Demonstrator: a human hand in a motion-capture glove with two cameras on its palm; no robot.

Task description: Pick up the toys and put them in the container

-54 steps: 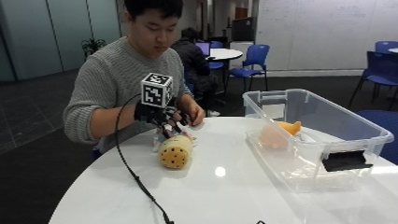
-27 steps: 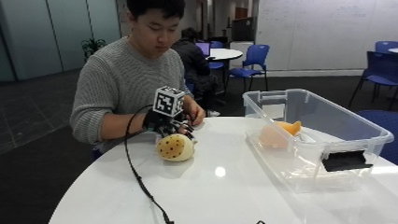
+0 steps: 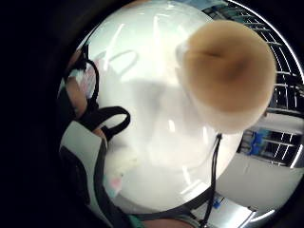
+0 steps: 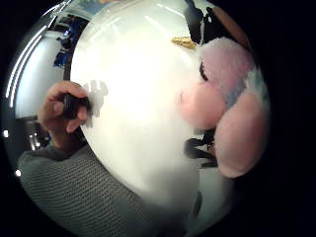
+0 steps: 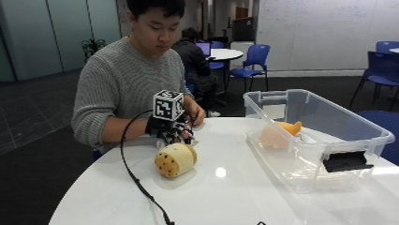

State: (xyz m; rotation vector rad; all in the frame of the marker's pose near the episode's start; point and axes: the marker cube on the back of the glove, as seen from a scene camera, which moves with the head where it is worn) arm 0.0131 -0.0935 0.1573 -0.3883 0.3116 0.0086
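person: sitting at the round white table (image 5: 262,197) in a grey sweater
right hand (image 5: 169,131): gloved, coming down on top of the plush toy (image 5: 175,160), fingers curling over its back end
plush toy: tan, dotted face, lying on its side on the table
container (image 5: 349,136): clear plastic bin sitting well off to the side, already holding an orange toy (image 5: 279,133)
other hand (image 5: 195,112): bare, resting at the table edge just behind the glove

Toy (image 5: 175,160) lies on table (image 5: 237,197) beside container (image 5: 324,136) (well apart).
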